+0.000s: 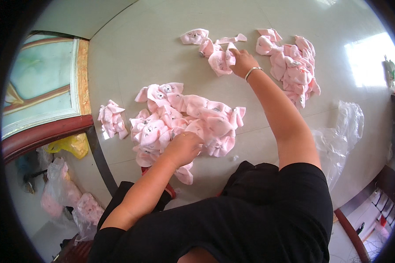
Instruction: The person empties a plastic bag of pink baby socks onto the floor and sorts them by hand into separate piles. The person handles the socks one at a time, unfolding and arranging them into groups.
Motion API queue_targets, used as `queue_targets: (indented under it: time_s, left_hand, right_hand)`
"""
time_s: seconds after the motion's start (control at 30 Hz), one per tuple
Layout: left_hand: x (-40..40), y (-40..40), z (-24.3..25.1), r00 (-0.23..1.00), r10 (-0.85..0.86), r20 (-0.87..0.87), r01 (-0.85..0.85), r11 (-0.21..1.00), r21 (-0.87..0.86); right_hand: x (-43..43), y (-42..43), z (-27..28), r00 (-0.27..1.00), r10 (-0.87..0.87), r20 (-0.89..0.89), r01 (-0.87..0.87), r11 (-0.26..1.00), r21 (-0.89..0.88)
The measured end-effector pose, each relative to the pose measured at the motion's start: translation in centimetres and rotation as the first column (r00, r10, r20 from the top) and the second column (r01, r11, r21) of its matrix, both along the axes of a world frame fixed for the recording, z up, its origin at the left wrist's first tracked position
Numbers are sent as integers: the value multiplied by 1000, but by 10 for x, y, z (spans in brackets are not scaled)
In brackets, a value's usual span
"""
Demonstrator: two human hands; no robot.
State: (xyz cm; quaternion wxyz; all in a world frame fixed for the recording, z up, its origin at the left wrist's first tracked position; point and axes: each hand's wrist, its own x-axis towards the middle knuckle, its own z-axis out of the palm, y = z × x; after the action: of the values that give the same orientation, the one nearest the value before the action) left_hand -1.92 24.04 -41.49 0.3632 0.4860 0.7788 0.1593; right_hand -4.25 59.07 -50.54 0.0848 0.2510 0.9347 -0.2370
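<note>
A large heap of pink plush fabric pieces (151, 130), several bearing embroidered animal faces, is spread on the floor in front of me. My left hand (184, 149) rests at the near side of this heap, fingers curled; whether they grip a piece is hidden. Farther away, my right hand (245, 63) has its fingertips on the edge of a pink face piece (218, 62), which lies in a small loose group. A flat pink piece with a face (195, 36) and a narrow pink strip (232, 39) belong to that group.
Another pink pile (293, 65) lies at far right, and a small bundle (112, 119) at left. Clear plastic bags (332, 141) lie on the floor at right. A red-edged wooden table (49, 134) stands left, with a yellow bag (70, 146) and filled clear bags (61, 187) below.
</note>
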Motion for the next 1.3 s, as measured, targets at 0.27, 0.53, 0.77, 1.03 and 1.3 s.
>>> queue_targets:
  time_s: [0.27,0.53,0.77,1.03,1.3]
  left_hand:
    - [-11,-12,-3,998,9,-61,-4,997,72]
    - [-8,-10,-12,1000,19,-8,-19,996,86]
    - [-20,-11,-15,999,27,-23,-24,996,86]
    - [-18,-10,-11,999,34,-5,-33,996,83]
    - [-20,-20,-21,999,37,-4,-36,995,97]
  right_hand:
    - [-8,-4,-26,989,-9,150,5,1000,23]
    - [34,22,-24,983,-178,46,183,950,-254]
    - [9,-17,12,854,519,22,-451,762,-464]
    - [-34,-34,-47,986,166,6,-165,974,157]
    - [-51,-26,-22,981,180,67,-166,971,-174]
